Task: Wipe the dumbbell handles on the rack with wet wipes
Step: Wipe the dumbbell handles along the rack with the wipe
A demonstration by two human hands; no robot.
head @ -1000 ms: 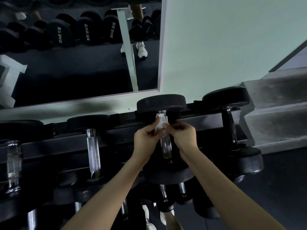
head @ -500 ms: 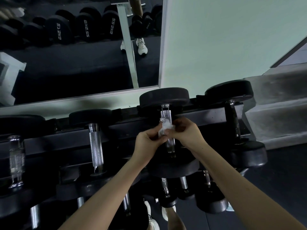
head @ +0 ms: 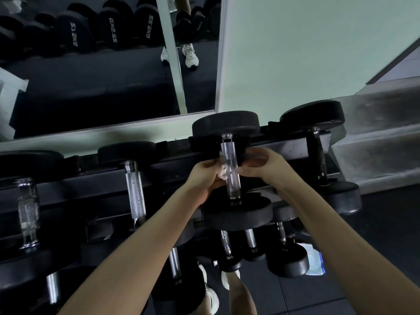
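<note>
A black dumbbell lies on the top tier of the rack (head: 284,145), its knurled chrome handle (head: 230,164) pointing away from me. My left hand (head: 204,176) pinches a crumpled white wet wipe (head: 223,172) against the left side of that handle. My right hand (head: 264,167) sits just right of the handle with its fingers curled toward it; whether it touches the wipe is hidden. Other chrome handles (head: 135,192) lie to the left.
A mirror (head: 109,83) behind the rack reflects more dumbbells and white shoes. A black-handled dumbbell (head: 318,155) lies at the right end. Smaller dumbbells sit on the lower tier (head: 250,242). A blue and white pack (head: 314,261) lies on the dark floor.
Both hands slid down the handle toward me, uncovering its upper part. The wipe has shifted from on top of the handle to its left side, and my right hand has drawn off it.
</note>
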